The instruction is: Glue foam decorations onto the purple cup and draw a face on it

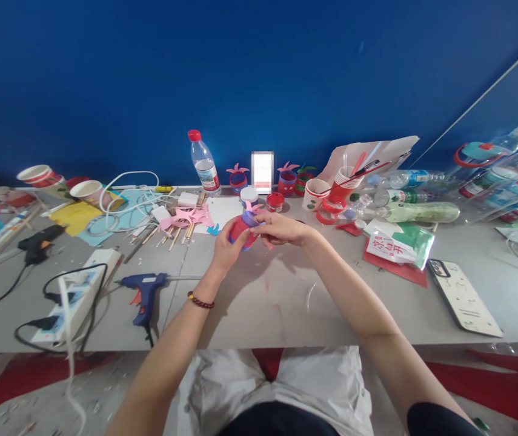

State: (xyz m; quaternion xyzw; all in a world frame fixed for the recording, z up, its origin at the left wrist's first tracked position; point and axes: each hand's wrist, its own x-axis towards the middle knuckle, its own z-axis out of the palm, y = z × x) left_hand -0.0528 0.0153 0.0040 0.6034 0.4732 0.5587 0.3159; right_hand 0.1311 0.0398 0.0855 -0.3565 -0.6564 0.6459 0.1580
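Note:
A small red cup with a purple rim (248, 219) and pink paper leaves on top is held above the middle of the table. My left hand (231, 245) grips it from the left, thumb on its near side. My right hand (279, 229) has its fingers bent at the cup's right side, pinching at the rim; whether it holds a small piece there is too small to tell. Just behind stand an open red paint jar (275, 202) and a white-lidded jar (249, 195). Similar decorated cups (287, 181) are by the wall.
A blue glue gun (146, 292) and a power strip (79, 297) lie at left, with cables around. Pink paper cutouts (190, 218) and sticks are left of the hands. A water bottle (205, 166) stands behind. Paper cups, plastic bottles and a phone (465, 297) are at right.

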